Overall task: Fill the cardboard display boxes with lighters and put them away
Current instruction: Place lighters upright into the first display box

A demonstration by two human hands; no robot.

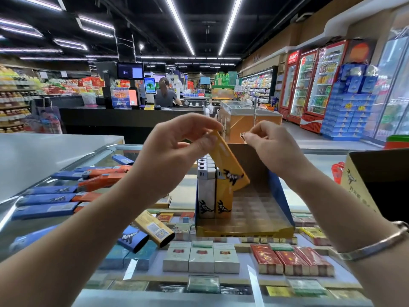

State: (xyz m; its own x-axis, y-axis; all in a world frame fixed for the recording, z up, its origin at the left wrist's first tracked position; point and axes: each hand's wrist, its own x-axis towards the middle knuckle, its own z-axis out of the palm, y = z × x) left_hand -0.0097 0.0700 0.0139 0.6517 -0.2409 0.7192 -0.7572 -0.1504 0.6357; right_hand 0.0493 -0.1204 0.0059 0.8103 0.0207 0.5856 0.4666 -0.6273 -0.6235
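Glass desk (221, 293) under a cardboard display box (247, 231), white and yellow lighters upright at its left. Above the box, left hand (177, 147) pinching a tilted yellow lighter (230, 165); right hand (272, 147) pinching a small sticker (243, 135).

Display box (247, 229) on the glass counter (314, 160), loose lighters (66, 196) left of it
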